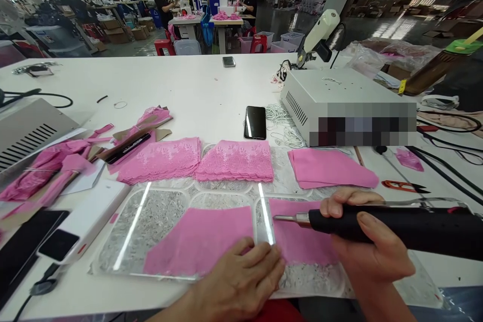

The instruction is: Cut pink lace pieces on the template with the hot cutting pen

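My right hand [373, 241] is wrapped around a thick black handheld tool [396, 224] with a narrow metal tip. The tip points left, over a pink fabric piece [302, 241]; whether it touches the cloth I cannot tell. My left hand [245, 276] holds nothing and rests on the lower right corner of another pink fabric piece [211, 236], its fingers laid out over the gap between the two pieces. Both pieces lie on a clear template board [151, 216] with rounded outlines.
Behind the board are two pink lace stacks [162, 158] [237, 161] and a plain pink stack [332, 168]. A phone [255, 123], a grey metal box [332, 85] and orange thread snips [405, 186] lie beyond. Left are a white device [90, 216] and pink scraps [56, 166].
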`<state>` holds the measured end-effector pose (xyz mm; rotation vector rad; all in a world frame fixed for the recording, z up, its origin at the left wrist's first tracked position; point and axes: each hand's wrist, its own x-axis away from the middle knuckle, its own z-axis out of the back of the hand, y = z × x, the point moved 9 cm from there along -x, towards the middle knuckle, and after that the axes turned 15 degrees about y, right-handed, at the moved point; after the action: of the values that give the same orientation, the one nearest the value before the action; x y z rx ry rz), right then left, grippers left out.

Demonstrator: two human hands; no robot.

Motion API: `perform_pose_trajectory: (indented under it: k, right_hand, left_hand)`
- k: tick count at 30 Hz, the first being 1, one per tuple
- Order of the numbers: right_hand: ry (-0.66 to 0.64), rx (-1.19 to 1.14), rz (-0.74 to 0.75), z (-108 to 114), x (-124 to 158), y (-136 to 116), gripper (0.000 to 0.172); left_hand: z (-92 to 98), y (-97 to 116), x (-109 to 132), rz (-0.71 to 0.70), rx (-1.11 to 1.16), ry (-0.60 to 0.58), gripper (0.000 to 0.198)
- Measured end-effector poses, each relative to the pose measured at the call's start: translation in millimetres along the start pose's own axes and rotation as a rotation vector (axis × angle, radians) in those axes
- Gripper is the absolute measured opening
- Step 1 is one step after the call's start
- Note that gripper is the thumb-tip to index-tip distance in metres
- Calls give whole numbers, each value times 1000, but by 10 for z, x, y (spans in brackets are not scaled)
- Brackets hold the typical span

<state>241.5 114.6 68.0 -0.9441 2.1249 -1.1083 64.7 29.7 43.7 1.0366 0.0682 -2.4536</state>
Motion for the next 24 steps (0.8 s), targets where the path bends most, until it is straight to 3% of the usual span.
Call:
perform_pose_trajectory:
  k: [11, 21, 24]
  right_hand:
    - [-144, 2, -57, 6, 133, -32, 10]
    - [-202, 7, -39, -12, 149, -35, 5]
    - [-164, 6, -41, -9, 149, -33, 5]
  left_hand:
    - [47, 13, -65, -14, 22, 25, 23]
    - [31, 9, -48, -18, 24, 16, 21]
    - [7, 12, -34, -11, 18, 12, 21]
